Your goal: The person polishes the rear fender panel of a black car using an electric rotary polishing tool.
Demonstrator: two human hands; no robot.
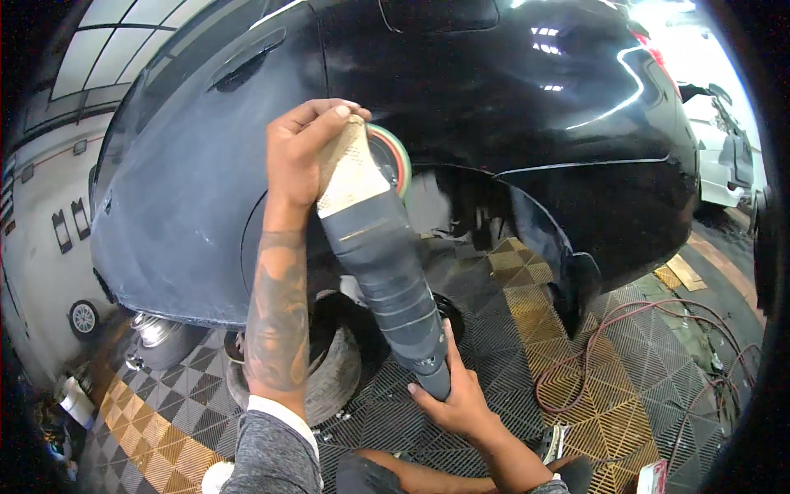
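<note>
Grey-taped polisher (383, 247), likely heavy and stiff: left hand (303, 152) clamped on its head, right hand (457, 395) clamped on its tail, pad (390, 156) against the car (510, 123).

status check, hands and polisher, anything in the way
Left hand gripping polisher head, right hand on its rear grip. Polisher pad against black car panel by the wheel arch. Red hose loose on floor, right.

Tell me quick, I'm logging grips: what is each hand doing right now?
Left hand: closed over the tan-wrapped head of the grey taped polishing machine.
Right hand: closed around the polishing machine's rear grip end.
</note>
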